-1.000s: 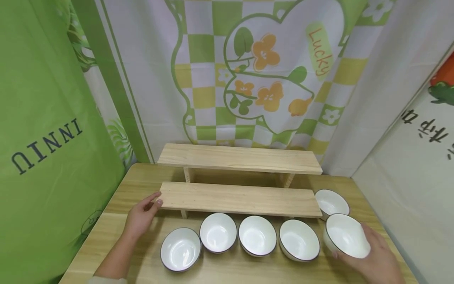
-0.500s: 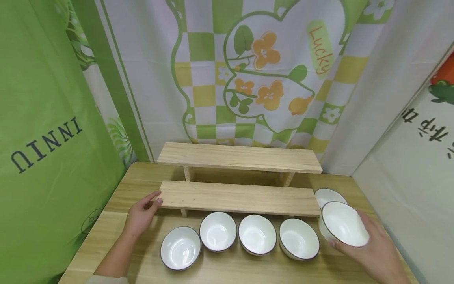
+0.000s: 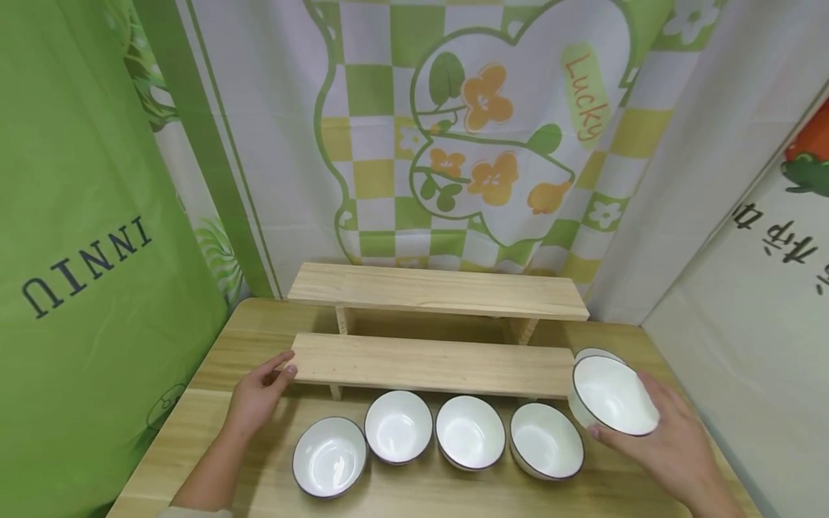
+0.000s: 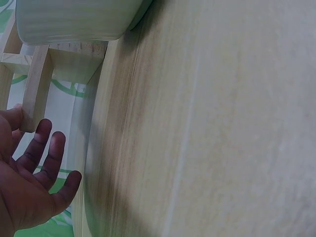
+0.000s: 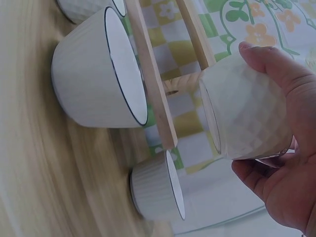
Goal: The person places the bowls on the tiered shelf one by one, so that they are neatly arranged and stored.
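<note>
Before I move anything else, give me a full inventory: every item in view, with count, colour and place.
Held bowl: one, white, dark rim, tilted above the table
Front bowls: four, white, dark rims, on the table before the rack
Right-end bowl: one, white, dark rim, on the table by the rack's right end
Two-tier rack: one, pale wood, on the table
Table: one, light wood, under everything
Green cloth: one, left side
Checked curtain: one, green, yellow and white, behind
White cloth: one, dark characters, right side
Left hand: one, pinching the rack's lower left end
Right hand: one, fingers round the held bowl
</note>
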Motion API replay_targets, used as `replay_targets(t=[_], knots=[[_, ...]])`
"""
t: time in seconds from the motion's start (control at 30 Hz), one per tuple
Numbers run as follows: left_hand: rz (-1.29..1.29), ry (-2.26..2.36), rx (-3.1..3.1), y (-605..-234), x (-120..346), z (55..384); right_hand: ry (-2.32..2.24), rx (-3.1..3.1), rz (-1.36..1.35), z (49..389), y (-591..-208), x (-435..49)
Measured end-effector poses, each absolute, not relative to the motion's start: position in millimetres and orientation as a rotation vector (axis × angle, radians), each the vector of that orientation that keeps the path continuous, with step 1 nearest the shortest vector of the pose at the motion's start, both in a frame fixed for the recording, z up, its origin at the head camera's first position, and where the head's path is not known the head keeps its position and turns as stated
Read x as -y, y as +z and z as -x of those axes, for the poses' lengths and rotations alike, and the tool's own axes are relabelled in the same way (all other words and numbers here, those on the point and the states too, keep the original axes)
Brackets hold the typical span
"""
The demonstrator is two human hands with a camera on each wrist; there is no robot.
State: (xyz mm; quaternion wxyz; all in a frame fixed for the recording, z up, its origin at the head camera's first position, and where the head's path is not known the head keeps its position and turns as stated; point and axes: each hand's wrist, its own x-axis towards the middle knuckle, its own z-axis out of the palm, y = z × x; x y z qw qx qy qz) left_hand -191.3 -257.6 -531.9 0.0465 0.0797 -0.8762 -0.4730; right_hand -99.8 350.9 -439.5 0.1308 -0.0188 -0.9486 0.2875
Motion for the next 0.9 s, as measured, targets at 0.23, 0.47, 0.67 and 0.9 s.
replay_targets(t=[0.23, 0.47, 0.67, 0.9], knots=[[-0.25, -1.438, 2.677, -533, 258, 191, 0.839, 2.753, 0.046, 109, -433, -344], [-0.255, -1.436, 2.679, -534, 259, 192, 0.856, 2.751, 0.035, 118, -426, -334], [-0.241, -1.409, 2.681, -534, 258, 192, 0.834, 2.745, -0.01, 126, -419, -327], [-0.235, -1.408, 2.68, -535, 259, 193, 0.863, 2.733, -0.042, 135, -411, -319]])
